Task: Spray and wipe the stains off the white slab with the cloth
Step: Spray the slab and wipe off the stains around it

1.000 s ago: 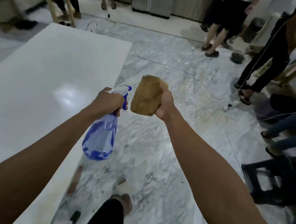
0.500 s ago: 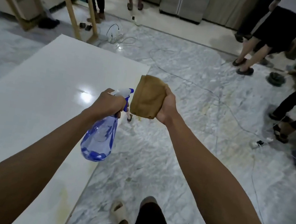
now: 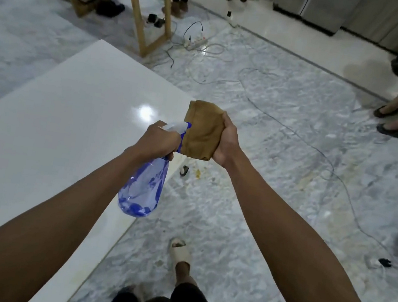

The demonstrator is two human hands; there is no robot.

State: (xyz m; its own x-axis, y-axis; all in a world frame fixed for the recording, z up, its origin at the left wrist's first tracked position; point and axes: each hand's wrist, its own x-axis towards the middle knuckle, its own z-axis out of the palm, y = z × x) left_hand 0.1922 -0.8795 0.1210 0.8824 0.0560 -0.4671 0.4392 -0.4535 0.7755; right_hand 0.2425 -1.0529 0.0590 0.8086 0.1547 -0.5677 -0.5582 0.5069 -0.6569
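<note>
My left hand gripped the spray bottle, nozzle against the folded cloth clutched in my right-hand fingers, seemingly to dampen it before wiping the white slab.

Spray bottle and cloth held up beside the slab

The blue spray bottle is gripped at its trigger head by the left hand, nozzle against the folded brown cloth clutched in the right hand, just past the right edge of the white slab; yellowish stains are seen along that edge.
</note>
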